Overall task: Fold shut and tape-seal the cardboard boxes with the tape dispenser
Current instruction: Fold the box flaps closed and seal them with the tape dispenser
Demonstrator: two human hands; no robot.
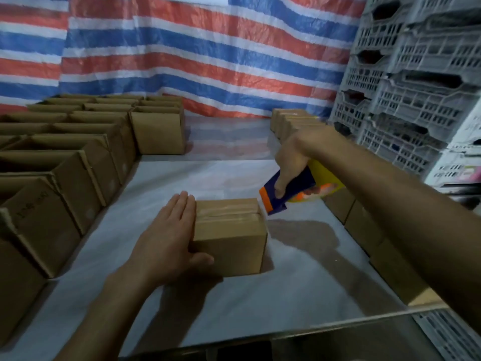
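Observation:
A small cardboard box (234, 235) stands in the middle of the white table (299, 282), its top flaps folded shut with clear tape along the seam. My left hand (169, 235) lies flat on the box's left end, thumb against its near side. My right hand (294, 157) grips a tape dispenser (283, 196), blue and orange with a yellow roll, held at the box's far right top corner. A strip of tape runs from the dispenser down the box's right side.
Several open-topped cardboard boxes (78, 157) crowd the left side in rows. Closed boxes (294, 123) line the right edge, partly under my right arm. Grey plastic crates (416, 87) are stacked at the right. A striped tarp (195, 56) hangs behind.

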